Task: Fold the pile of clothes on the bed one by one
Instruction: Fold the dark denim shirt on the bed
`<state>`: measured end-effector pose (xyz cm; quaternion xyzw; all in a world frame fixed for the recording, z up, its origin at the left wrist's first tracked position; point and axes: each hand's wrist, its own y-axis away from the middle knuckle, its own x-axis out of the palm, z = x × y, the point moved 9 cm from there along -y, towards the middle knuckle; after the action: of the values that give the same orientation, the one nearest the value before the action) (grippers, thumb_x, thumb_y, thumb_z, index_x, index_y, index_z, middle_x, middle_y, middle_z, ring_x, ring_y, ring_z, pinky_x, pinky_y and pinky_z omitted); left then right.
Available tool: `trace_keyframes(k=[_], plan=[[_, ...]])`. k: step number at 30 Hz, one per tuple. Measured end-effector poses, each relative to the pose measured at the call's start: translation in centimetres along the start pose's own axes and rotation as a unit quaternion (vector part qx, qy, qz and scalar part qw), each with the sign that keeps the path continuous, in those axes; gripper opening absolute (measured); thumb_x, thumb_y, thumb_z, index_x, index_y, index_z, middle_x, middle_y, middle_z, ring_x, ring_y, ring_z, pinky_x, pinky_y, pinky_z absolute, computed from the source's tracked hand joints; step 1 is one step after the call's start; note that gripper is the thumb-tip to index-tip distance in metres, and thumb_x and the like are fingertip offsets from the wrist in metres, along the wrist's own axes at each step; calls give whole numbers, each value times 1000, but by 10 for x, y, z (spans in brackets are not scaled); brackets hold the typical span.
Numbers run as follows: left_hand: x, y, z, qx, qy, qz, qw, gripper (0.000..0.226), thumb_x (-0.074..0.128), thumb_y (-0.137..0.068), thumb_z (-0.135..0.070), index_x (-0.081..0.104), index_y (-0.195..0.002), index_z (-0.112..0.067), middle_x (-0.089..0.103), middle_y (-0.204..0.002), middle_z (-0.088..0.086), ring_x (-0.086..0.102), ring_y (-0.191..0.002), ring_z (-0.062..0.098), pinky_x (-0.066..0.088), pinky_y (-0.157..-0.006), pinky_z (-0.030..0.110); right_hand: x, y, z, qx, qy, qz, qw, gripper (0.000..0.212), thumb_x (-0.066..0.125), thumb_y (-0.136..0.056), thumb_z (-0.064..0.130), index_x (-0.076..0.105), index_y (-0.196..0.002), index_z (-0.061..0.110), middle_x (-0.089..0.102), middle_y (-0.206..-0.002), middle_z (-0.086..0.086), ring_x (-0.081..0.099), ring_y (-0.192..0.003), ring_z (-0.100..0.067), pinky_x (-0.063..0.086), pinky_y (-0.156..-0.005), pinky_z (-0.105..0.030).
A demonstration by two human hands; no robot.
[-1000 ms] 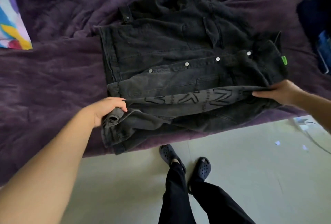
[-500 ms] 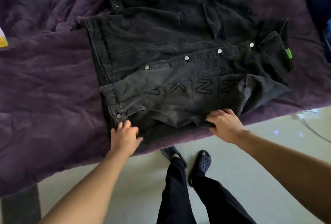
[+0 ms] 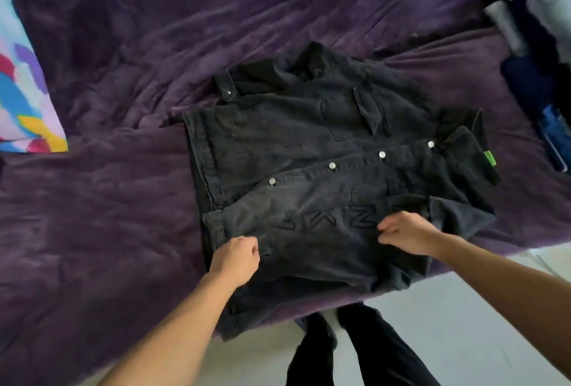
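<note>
Black jacket [image 3: 309, 138] lies mid-bed on the purple blanket [image 3: 108, 215], with its near corner hanging over the bed edge at 6 o'clock. A lettered panel is turned in over the near side. Left hand [image 3: 236, 257] sits at 7 o'clock on that panel and right hand [image 3: 411, 235] at 5 o'clock, well apart. Both have fingers curled against the denim; I cannot tell whether they are pinching or only resting. Judgement: this garment is about half folded, as the far side at 12 o'clock is still rumpled and unturned. The heap of clothes [image 3: 531, 82] at 2 o'clock, blurred, looks unfolded, so most of the task remains. Open blanket runs from 9 to 12 o'clock. A bright pillow [image 3: 24, 101] lies far out at 9 o'clock, and the floor [image 3: 463, 308] is close at 5 o'clock.
</note>
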<state>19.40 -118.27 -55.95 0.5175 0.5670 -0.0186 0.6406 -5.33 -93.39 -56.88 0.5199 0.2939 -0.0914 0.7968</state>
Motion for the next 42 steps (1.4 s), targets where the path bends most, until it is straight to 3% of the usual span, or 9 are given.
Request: trace_keyframes(k=[11, 21, 25, 27, 29, 32, 35, 38, 42], plan=[[-143, -131, 0, -76, 117, -134, 981, 15, 54, -93, -25, 63, -104, -19, 59, -108, 5, 59, -94, 25, 50, -76, 36, -197, -153, 44, 16, -31, -142, 989, 24, 66, -87, 34, 71, -106, 21, 68, -112, -10, 60, -103, -29, 43, -79, -28], [-228, -286, 54, -168, 175, -280, 929, 27, 60, -89, -26, 64, -112, -13, 61, -119, 16, 57, -110, 33, 46, -92, 38, -321, -288, 108, -36, -62, -334, 940, 46, 54, -91, 46, 65, -115, 9, 63, -118, -23, 56, -112, -41, 45, -93, -43], [-243, -354, 90, -243, 372, -321, 836, 25, 65, -86, -31, 63, -104, -14, 63, -112, 8, 59, -104, 21, 46, -88, 31, -316, -346, 95, 9, -133, -255, 958, 59, 51, -90, 58, 65, -117, 8, 63, -121, -19, 57, -113, -36, 44, -98, -38], [-227, -382, 92, -272, 532, -283, 750, 28, 70, -83, -28, 56, -103, -14, 61, -112, 5, 59, -102, 19, 49, -87, 33, -301, -361, 91, -5, -113, -207, 972, 55, 57, -87, 59, 68, -116, 14, 66, -113, -11, 60, -108, -31, 46, -97, -36], [-212, -403, 86, -294, 609, -209, 706, 44, 69, -83, -17, 53, -123, -9, 62, -121, 7, 62, -106, 23, 51, -91, 42, -288, -367, 87, -32, -97, -158, 982, 43, 69, -83, 48, 69, -116, 19, 67, -107, -3, 61, -105, -21, 45, -95, -29], [-228, -413, 59, -224, 648, -120, 718, 31, 58, -89, -5, 59, -119, -12, 63, -120, 7, 63, -104, 25, 53, -85, 46, -304, -357, 85, -49, -77, -211, 973, 40, 77, -80, 35, 70, -115, 18, 67, -112, -6, 61, -103, -21, 45, -91, -28], [-286, -381, 59, -134, 651, -210, 717, 31, 52, -84, 9, 61, -90, -20, 66, -101, 6, 64, -98, 24, 54, -83, 38, -348, -314, 84, -52, -68, -393, 915, 34, 73, -80, 38, 67, -101, 13, 67, -102, -17, 61, -95, -34, 46, -82, -39], [-312, -328, 100, -173, 607, -329, 702, 40, 50, -79, 13, 67, -100, -17, 68, -91, 2, 65, -89, 19, 54, -79, 30, -357, -259, 83, -88, -96, -470, 873, 26, 67, -83, 34, 54, -97, 16, 63, -98, -19, 57, -93, -38, 43, -80, -45], [-264, -281, 121, -167, 449, -260, 839, 49, 45, -76, 18, 76, -94, -15, 64, -102, 3, 59, -99, 18, 49, -88, 32, -297, -202, 83, -209, 81, -446, 866, 16, 54, -67, 10, 54, -83, 12, 53, -88, -16, 43, -87, -34, 35, -73, -45]])
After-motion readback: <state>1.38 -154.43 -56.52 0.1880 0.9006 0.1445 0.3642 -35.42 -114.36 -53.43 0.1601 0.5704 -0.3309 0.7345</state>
